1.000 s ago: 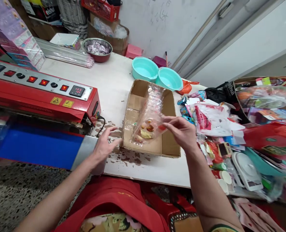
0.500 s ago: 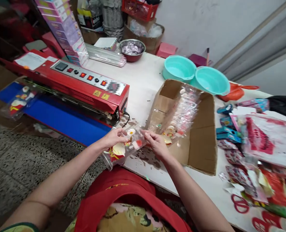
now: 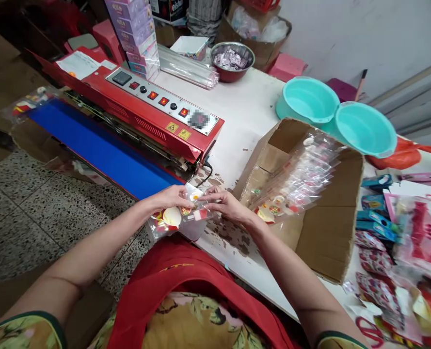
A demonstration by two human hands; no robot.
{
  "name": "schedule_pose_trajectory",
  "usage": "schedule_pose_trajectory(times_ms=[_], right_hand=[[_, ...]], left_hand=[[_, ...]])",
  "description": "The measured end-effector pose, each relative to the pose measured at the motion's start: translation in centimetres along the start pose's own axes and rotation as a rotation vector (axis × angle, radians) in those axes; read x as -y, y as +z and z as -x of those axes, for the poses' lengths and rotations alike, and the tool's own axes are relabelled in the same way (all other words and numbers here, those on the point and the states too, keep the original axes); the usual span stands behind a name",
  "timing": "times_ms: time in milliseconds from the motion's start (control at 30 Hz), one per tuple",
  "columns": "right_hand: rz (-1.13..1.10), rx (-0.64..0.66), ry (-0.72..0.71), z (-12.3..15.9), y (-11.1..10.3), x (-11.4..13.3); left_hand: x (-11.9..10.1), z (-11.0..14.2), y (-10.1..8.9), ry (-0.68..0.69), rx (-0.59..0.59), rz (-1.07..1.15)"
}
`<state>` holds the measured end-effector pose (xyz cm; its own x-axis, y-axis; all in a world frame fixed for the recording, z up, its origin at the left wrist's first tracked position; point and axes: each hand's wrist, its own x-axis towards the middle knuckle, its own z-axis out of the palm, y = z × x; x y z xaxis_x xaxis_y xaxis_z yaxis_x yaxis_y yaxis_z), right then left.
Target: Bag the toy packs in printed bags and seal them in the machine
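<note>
Between my hands, over the table's front edge, is a clear plastic bag with small food-shaped pieces inside, a fried egg shape among them. My left hand pinches its upper left side. The fingers of my right hand are closed on its upper right edge. Just beyond my hands is the end of a red sealing machine with a blue conveyor belt. To the right, a cardboard box holds a row of similar filled clear bags.
Two turquoise basins stand behind the box. Farther back are a metal bowl of small packets, clear plastic film and stacked purple boxes. Packets and red scissors clutter the right side. Another filled bag lies at the belt's far end.
The view has turned left, so the table things appear farther right. Fingers of my right hand have shifted along the bag's top edge. The bag on the belt has moved toward its far end.
</note>
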<state>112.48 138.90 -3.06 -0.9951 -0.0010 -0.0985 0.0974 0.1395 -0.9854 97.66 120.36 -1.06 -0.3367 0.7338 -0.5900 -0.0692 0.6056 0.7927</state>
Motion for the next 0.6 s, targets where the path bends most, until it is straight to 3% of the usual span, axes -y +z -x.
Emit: schedule_pose_trajectory(times_ms=[100,333,600], right_hand=[[0.111,-0.002,-0.037,-0.7,0.4,-0.4],[0.218,-0.128,-0.063,-1.8,1.7,-1.6],[0.194,-0.244,-0.064,-0.9,0.4,-0.5]], left_hand=[[0.1,-0.3,-0.3,0.006,0.046,0.037],[0.3,-1.5,0.2,-0.008,0.02,0.083],[0.6,-1.2,-0.8,0.021,0.12,0.194]])
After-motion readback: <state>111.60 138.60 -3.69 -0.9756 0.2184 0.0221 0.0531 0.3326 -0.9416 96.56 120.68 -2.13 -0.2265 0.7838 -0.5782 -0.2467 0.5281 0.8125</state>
